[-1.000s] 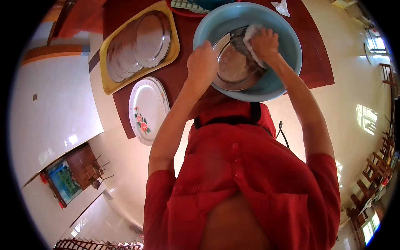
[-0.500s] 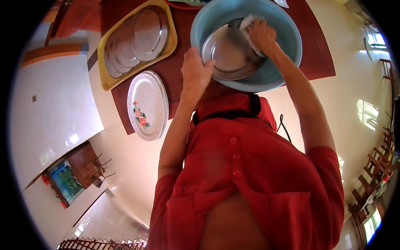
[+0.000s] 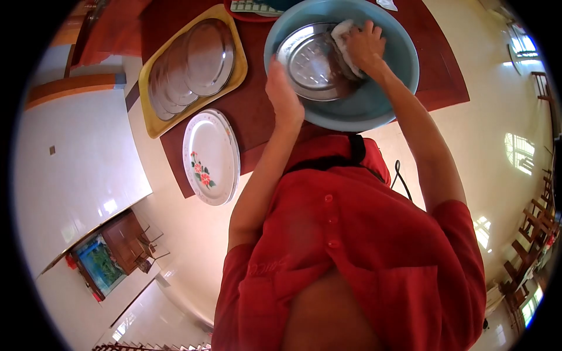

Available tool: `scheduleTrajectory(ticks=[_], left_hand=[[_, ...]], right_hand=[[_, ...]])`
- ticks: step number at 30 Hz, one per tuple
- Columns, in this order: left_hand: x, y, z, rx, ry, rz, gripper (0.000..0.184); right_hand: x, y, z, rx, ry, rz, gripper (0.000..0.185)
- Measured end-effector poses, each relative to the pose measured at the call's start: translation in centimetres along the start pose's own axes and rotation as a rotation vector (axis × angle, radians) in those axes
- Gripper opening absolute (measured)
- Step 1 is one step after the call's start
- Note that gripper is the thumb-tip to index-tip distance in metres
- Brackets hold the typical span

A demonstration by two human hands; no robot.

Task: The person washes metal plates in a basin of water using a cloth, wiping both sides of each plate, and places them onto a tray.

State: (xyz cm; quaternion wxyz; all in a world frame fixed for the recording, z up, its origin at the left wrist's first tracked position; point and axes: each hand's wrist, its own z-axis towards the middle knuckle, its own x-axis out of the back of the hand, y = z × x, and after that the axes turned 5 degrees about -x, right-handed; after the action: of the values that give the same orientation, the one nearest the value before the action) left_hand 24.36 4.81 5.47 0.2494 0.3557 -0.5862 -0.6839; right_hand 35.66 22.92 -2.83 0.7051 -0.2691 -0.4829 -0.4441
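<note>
A shiny metal plate (image 3: 313, 64) is tilted inside the blue basin (image 3: 351, 120). My left hand (image 3: 283, 93) is at the plate's left edge, its fingers smeared by motion, so its grip is unclear. On the plate's right side, my right hand (image 3: 364, 45) presses a whitish cloth (image 3: 345, 42) with its fingers bent over it. Left of the basin, several metal plates (image 3: 209, 58) overlap in a yellow tray (image 3: 239, 76). Nearer to me lies a small stack of white oval plates (image 3: 206, 155) with a red flower pattern.
The dark red table (image 3: 436, 70) bears everything. Behind the basin's left side is a red container (image 3: 249, 16) with a pale green gridded item. A crumpled white tissue (image 3: 387, 4) lies at the far edge. Wooden chairs stand at the far right.
The metal plate has turned and shifted up and left within the basin. My left hand has moved along its left edge. The cloth stays under my right hand on the plate's right side.
</note>
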Motion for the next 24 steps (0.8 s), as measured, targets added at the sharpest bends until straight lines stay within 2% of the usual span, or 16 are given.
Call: scheduleTrajectory(ticks=[2, 6, 8, 9, 11, 12, 14, 16, 18, 19, 21, 24], left_hand=[[-0.2, 0.6, 1.5, 0.247, -0.007, -0.538, 0.04], [0.9, -0.2, 3.0, 0.278, -0.07, -0.57, 0.04], [0.9, -0.4, 2.9, 0.278, -0.082, -0.557, 0.041], [0.9, -0.6, 3.0, 0.273, -0.098, -0.546, 0.043], [0.9, -0.7, 3.1, 0.322, -0.067, -0.507, 0.045], [0.9, -0.7, 3.2, 0.366, -0.031, -0.467, 0.048], [1.3, -1.0, 3.5, 0.396, -0.02, -0.458, 0.053], [1.4, -1.0, 3.5, 0.426, -0.014, -0.448, 0.058], [1.4, -0.7, 3.5, 0.426, -0.058, -0.472, 0.058], [1.4, -1.0, 3.6, 0.392, -0.047, -0.506, 0.056], [1.3, -1.4, 3.5, 0.373, -0.032, -0.468, 0.055], [1.3, -1.5, 3.0, 0.372, -0.022, -0.396, 0.05]], right_hand=[[-0.2, -0.7, 0.1, -0.175, -0.282, 0.346, 0.043], [2.8, -2.3, -0.3, -0.213, -0.318, 0.447, 0.047], [5.1, -3.1, 0.2, -0.191, -0.476, 0.538, 0.049], [3.8, -3.5, -0.4, -0.197, -0.478, 0.536, 0.049], [-0.2, -4.4, -1.7, -0.007, -0.083, 0.696, 0.044], [0.5, -4.8, -1.4, -0.005, -0.084, 0.695, 0.044], [3.9, -6.7, -1.0, 0.285, -0.212, 0.533, 0.038], [5.5, -8.4, -1.8, 0.318, -0.175, 0.561, 0.031], [6.0, -9.8, -2.6, 0.424, 0.214, 0.862, 0.02], [7.3, -9.7, -3.2, 0.426, 0.213, 0.858, 0.02], [10.1, -9.1, -4.5, 0.362, -0.281, 1.083, 0.029], [11.5, -6.6, -5.4, 0.469, -0.417, 1.054, 0.03]])
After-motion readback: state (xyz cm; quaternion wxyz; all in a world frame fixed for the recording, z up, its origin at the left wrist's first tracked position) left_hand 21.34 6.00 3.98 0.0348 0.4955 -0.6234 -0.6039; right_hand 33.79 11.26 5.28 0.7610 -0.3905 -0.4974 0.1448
